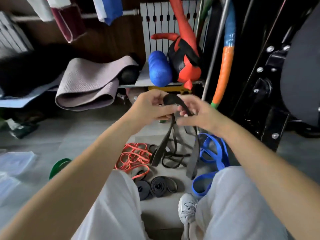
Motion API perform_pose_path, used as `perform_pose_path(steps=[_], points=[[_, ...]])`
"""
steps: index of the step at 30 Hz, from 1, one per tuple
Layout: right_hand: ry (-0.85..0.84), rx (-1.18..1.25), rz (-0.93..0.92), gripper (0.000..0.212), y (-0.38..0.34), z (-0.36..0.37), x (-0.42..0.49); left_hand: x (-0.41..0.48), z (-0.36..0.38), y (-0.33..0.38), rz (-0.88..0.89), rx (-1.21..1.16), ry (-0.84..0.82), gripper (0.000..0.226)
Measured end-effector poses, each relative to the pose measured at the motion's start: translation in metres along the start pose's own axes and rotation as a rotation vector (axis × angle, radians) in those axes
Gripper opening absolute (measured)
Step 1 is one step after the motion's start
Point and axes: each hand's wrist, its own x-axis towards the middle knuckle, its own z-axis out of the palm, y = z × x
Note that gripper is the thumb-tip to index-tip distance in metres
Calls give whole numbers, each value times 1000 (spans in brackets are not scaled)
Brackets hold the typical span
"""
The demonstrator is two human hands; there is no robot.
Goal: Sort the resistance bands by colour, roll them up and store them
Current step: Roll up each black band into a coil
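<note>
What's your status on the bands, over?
Left hand and right hand grip black band, tails hanging. Two black rolls on floor. Orange bands, blue bands loose.

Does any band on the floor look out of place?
Yes. The larger rolled black band looks loose: its outer loop stands off the coil. The green band lies alone, left of the orange bands.

Left hand and right hand bare. Forearms bare to frame edge. Loose white trousers, thin fabric, softly creased. One pale grey-white sneaker, laced, mesh-textured upper.
</note>
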Motion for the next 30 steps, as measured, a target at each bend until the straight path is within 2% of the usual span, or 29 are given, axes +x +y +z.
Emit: perform_pose_path(steps=[2,4,8,10,12,14,16,17,18,20,21,22,24,25,27,30], points=[[-59,-66,69,52,26,22,-7,-11,0,9,3,-35,-74,19],[-66,-104,132,36,53,45,-10,-19,-1,14,10,-162,-77,20],[-17,-346,449,25,115,73,-39,-28,-23,21,79,-458,122,23],[33,-371,524,18,148,67,-56,-33,-39,21,107,-410,203,18],[172,-317,584,12,161,51,-64,-39,-50,18,106,-242,222,16],[390,-96,576,13,148,35,-58,-44,-52,15,81,-121,216,22],[599,208,466,25,123,13,-44,-46,-49,12,61,-104,228,24],[637,325,392,27,106,4,-37,-46,-46,12,61,-130,241,23],[609,372,314,26,91,-1,-30,-45,-43,13,65,-171,249,22],[423,214,234,8,68,-1,-26,-43,-35,18,77,-222,232,19],[297,86,253,23,61,4,-25,-41,-32,21,78,-222,204,19],[214,-16,291,52,56,10,-24,-40,-27,24,71,-201,170,18],[133,-60,337,109,49,26,-26,-40,-18,27,49,-106,106,19],[100,-50,327,125,47,34,-27,-40,-15,27,43,-52,86,20],[22,-80,286,134,47,48,-32,-44,-13,22,31,14,60,23],[-52,-61,250,120,53,58,-41,-50,-15,13,1,68,60,26]])
